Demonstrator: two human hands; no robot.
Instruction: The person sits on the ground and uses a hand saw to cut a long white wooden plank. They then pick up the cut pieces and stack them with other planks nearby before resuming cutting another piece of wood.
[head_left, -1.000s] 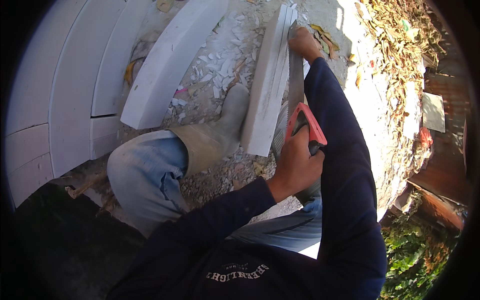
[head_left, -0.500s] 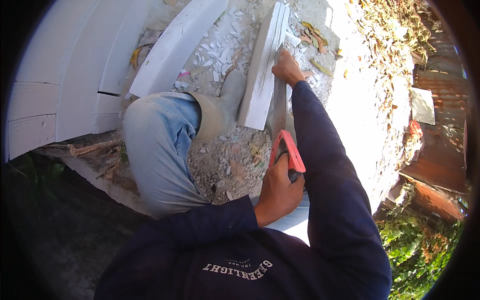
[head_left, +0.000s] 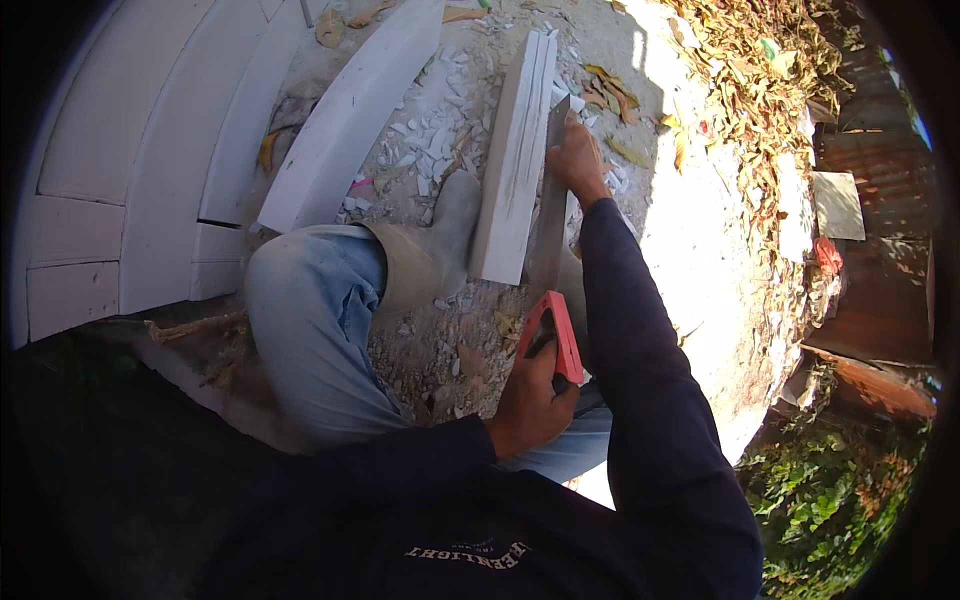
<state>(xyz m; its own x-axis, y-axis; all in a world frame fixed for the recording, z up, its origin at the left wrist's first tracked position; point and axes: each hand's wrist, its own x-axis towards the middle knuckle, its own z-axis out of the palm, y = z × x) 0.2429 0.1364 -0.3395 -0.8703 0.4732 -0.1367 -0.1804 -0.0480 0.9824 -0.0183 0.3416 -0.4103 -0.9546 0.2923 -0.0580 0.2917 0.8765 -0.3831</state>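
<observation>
My left hand (head_left: 530, 405) is closed round the red-and-black handle (head_left: 565, 335) of a hand saw. The saw's long metal blade (head_left: 547, 225) points away from me, along the right side of a long white block (head_left: 505, 200). Near the blade's far end, my right hand (head_left: 580, 165) grips it with bent fingers. Lengthwise grooves run along the block's upper face, which slants away between my boots. Whether the blade touches the block is hard to tell. The left rubber boot (head_left: 452, 225) is beside the block; the right one is mostly hidden behind the saw and my arm.
A second long white block (head_left: 355, 110) lies to the left, with white chips (head_left: 430, 150) scattered between the two. White panels (head_left: 165, 150) stand at far left. Dry leaves (head_left: 750, 90) cover the ground at right, near rusty metal sheets (head_left: 870, 290) and green plants (head_left: 830, 500).
The view has shifted, so the blocks and saw appear slightly lower and further left. Both hands keep their hold on the saw; its position beside the block is nearly the same.
</observation>
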